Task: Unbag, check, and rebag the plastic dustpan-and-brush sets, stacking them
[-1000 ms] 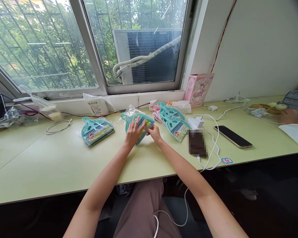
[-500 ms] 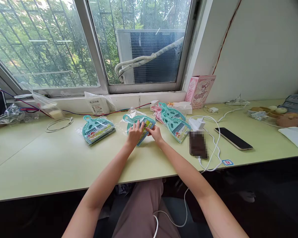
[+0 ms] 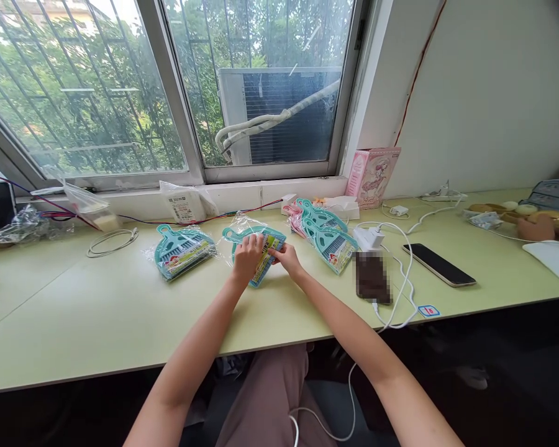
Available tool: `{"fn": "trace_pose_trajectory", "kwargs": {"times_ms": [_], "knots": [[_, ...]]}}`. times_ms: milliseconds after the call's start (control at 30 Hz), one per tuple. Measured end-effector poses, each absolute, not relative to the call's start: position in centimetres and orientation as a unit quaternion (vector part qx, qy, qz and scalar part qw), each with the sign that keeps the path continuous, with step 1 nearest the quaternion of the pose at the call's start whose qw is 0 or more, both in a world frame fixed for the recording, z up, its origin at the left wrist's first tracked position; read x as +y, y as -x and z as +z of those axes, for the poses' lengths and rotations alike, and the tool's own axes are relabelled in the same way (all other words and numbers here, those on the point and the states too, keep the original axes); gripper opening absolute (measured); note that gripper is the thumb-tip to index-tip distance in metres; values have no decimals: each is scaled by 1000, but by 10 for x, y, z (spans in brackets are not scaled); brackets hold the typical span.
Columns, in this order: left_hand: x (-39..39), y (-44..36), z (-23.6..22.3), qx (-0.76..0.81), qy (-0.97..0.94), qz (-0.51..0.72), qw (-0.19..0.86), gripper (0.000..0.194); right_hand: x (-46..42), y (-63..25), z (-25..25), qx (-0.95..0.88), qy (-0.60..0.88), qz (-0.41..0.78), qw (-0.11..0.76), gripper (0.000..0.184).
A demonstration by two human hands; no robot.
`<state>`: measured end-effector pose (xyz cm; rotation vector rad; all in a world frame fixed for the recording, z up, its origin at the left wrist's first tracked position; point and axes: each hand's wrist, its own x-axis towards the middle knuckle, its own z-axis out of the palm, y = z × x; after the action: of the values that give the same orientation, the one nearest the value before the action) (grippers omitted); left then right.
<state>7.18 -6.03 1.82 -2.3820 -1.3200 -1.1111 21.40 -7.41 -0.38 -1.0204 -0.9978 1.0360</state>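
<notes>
In front of me a teal toy-sized dustpan-and-brush set (image 3: 266, 266), with a printed label and a clear plastic bag, is held slightly tilted at the table. My left hand (image 3: 248, 257) lies over its middle, fingers curled onto it. At its right edge my right hand (image 3: 286, 257) pinches the set between thumb and fingers. The clear bag (image 3: 246, 222) stands loosely crumpled around the handle end. A stack of bagged teal dustpan sets (image 3: 184, 251) rests to the left. More teal sets (image 3: 328, 239) overlap on the right, with pink ones (image 3: 297, 218) behind them.
White charging cables (image 3: 407, 285) loop around a blurred dark device (image 3: 372, 277) and a white charger (image 3: 369, 237). Farther right lies a black phone (image 3: 439, 265). A pink box (image 3: 372, 177) stands by the wall. A coiled cable (image 3: 112, 243) lies at left. The table's front edge (image 3: 279, 347) runs before my lap.
Both hands have drawn the dustpan set slightly left and toward me. The left fingers are more curled. The camera view has tilted up slightly.
</notes>
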Motion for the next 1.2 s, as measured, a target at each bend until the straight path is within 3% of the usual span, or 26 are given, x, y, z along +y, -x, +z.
{"fn": "trace_pose_trajectory", "kwargs": {"times_ms": [467, 733, 1033, 1200], "knots": [[-66, -77, 18, -459, 759, -457, 64, 21, -72, -208, -6, -461, 444, 461, 614, 39], [-64, -80, 9, -402, 795, -446, 89, 23, -75, -207, -4, -438, 419, 493, 624, 42], [-61, -78, 8, -337, 818, -433, 172, 25, -78, -206, 1, -353, 391, 466, 711, 45], [-59, -75, 4, -343, 812, -429, 197, 25, -77, -222, 7, -278, 382, 427, 771, 37]]}}
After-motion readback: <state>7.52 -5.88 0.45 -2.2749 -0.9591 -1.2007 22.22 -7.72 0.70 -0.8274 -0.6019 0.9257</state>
